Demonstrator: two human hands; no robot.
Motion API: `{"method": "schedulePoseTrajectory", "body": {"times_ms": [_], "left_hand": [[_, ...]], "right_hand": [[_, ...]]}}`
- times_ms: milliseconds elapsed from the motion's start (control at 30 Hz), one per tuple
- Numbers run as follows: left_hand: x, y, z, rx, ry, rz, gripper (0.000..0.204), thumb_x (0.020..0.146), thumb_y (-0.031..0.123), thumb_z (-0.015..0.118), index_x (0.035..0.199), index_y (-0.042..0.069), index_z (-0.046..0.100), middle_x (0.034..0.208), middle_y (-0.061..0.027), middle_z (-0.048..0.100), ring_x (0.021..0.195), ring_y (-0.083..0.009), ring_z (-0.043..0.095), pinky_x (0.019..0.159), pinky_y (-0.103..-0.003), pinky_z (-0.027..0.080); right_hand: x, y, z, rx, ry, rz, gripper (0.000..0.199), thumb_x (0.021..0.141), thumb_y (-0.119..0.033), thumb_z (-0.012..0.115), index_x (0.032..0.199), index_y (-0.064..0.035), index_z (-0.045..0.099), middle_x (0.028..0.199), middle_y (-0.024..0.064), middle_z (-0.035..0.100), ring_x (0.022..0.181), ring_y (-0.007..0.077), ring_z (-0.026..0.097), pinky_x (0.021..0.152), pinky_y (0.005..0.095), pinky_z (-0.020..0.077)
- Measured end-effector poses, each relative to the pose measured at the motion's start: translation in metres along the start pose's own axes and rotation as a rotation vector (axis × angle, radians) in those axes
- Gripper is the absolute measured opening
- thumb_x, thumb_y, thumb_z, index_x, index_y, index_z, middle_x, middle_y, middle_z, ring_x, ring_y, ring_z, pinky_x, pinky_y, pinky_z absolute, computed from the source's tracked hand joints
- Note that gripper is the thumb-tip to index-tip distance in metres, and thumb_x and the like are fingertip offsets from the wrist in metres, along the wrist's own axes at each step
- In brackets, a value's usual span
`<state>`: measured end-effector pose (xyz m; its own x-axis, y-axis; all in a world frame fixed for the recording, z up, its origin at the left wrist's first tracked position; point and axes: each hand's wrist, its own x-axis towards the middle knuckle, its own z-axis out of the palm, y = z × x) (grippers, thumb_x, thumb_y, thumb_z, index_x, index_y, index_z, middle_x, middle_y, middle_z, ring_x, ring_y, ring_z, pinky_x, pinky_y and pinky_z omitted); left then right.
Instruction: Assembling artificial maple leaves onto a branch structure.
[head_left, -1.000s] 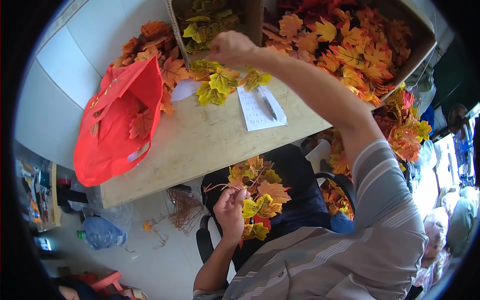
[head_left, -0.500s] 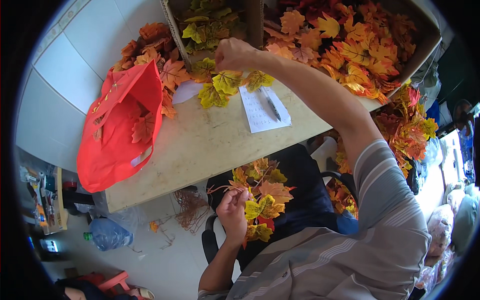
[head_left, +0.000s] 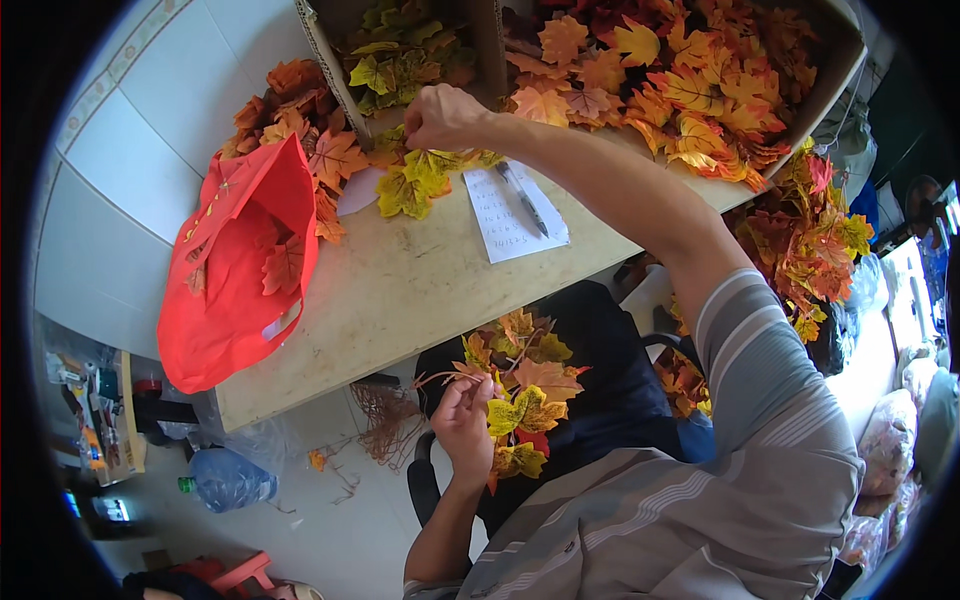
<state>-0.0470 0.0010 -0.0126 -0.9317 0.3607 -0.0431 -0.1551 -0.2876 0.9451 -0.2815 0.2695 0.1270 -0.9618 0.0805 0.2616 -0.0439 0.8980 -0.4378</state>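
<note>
Left hand (head_left: 465, 425): low over the lap, below the bench edge, fingers pinched on the wiry stems of a bunch of artificial maple leaves (head_left: 520, 400); bunch fanned out to the right of the hand, orange, yellow-green and red, stems gathered toward the thumb, probably so that more can be added without the rest slipping.

Right hand (head_left: 440, 115): stretched far across the bench (head_left: 400, 290), closed down over a small cluster of yellow-green leaves (head_left: 415, 185) lying just in front of the cardboard box; fingers curled, seemingly gripping a leaf stem, though the grip itself hidden beneath the knuckles.

Cardboard box, left compartment (head_left: 410, 50): green and yellow leaves, sorted by colour. Right compartment (head_left: 680, 70): orange, red and yellow leaves, heaped to the rim; divider wall between, within arm's reach of the seat.

Sheet of paper (head_left: 515, 210): flat on the bench to the right of the yellow-green cluster, pen (head_left: 522, 198) laid diagonally on top, likely kept handy for tallying.

Red bag (head_left: 240, 270): slumped at the left end of the bench, mouth open, orange leaves partly tucked under and behind it.

Loose leaf sprays (head_left: 810, 250): hanging off the right side, beyond the bench edge.

Floor (head_left: 330, 520): clear plastic bottle (head_left: 225, 478), tangle of brown stem offcuts (head_left: 385, 425).
</note>
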Motion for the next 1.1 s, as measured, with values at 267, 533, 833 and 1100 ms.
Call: {"method": "schedulePoseTrajectory", "body": {"times_ms": [267,533,833,1100], "left_hand": [[-0.003,0.003,-0.002,-0.005,0.047,0.007,0.008,0.091,0.003,0.06,0.095,-0.004,0.059,0.081,-0.0068,0.063,0.072,-0.0131,0.059,0.071,-0.026,0.048],[-0.001,-0.004,-0.008,-0.038,-0.027,-0.007,0.009,0.089,0.0,0.062,0.095,-0.006,0.061,0.09,-0.0063,0.064,0.082,-0.0113,0.063,0.077,-0.024,0.05],[0.004,0.007,-0.004,-0.01,0.004,-0.005,0.012,0.091,0.002,0.058,0.099,-0.006,0.058,0.093,-0.0072,0.063,0.082,-0.0113,0.059,0.078,-0.024,0.047],[0.003,0.003,-0.008,0.007,-0.023,0.033,0.016,0.09,-0.002,0.055,0.105,-0.006,0.058,0.103,-0.0065,0.062,0.095,-0.0105,0.058,0.086,-0.023,0.044]], "right_hand": [[0.0,-0.002,0.003,-0.044,0.003,-0.121,0.022,0.071,-0.025,0.071,0.084,-0.0074,0.072,0.079,0.0104,0.07,0.075,0.0265,0.067,0.071,0.036,0.053],[-0.058,-0.136,-0.017,0.115,-0.175,-0.714,0.012,0.078,-0.011,0.063,0.082,-0.001,0.068,0.075,0.0159,0.067,0.073,0.0312,0.066,0.067,0.0393,0.0526],[0.014,-0.215,0.145,-0.189,0.065,-0.342,0.02,0.08,-0.01,0.056,0.093,-0.0046,0.069,0.098,0.0182,0.065,0.09,0.03,0.065,0.073,0.0396,0.054],[0.011,-0.196,0.157,-0.192,0.181,-0.397,0.021,0.079,-0.01,0.056,0.095,-0.0036,0.069,0.101,0.0184,0.064,0.091,0.0311,0.064,0.075,0.0381,0.0535]]}}
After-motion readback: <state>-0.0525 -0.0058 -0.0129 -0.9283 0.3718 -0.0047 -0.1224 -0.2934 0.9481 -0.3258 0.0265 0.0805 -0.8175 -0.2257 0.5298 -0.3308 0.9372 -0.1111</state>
